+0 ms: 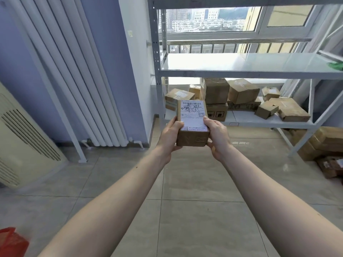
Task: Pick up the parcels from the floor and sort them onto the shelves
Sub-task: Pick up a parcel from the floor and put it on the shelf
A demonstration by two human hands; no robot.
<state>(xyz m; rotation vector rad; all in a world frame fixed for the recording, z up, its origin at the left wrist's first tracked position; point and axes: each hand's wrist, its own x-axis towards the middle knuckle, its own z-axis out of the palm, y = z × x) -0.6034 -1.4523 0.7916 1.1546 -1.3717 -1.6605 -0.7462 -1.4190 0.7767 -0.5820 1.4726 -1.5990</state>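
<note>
Small brown cardboard parcel (193, 125), held out at arm's length in mid-frame, label side up, white shipping label (194, 115) with barcode and scrawled marker across the top face. Clamped from both flanks: left hand (169, 138) wrapped on the nine o'clock edge with thumb over the top corner, right hand (218, 138) closed on the three o'clock edge, fingers tucked beneath. Probably light, judging by the size and the relaxed two-handed hold; stiff-walled, taped smooth, so likely a little slick on the brown faces. Best taken by the two long sides as now, palms under the bottom, not by the label. Contents unknown, so fragility impossible to tell. Beyond the parcel, at twelve to two o'clock, a grey metal shelving unit (241, 73): lower shelf (250, 120) already crowded with stacked cardboard boxes (241, 93), some tilted and leaning on one another; middle shelf (232, 64) almost bare, only a green object (336, 65) at its three o'clock end. More boxes on the floor (324, 143) at three o'clock, beside the shelf leg. At nine to eleven o'clock, a white column radiator (79, 80) against a lilac wall, and a cream appliance (24, 138) leaning near it. At seven o'clock, a red bag (11, 242) on the tiled floor (194, 201). Placement on a shelf not yet made; open space on the middle shelf looks the easier landing spot.
</note>
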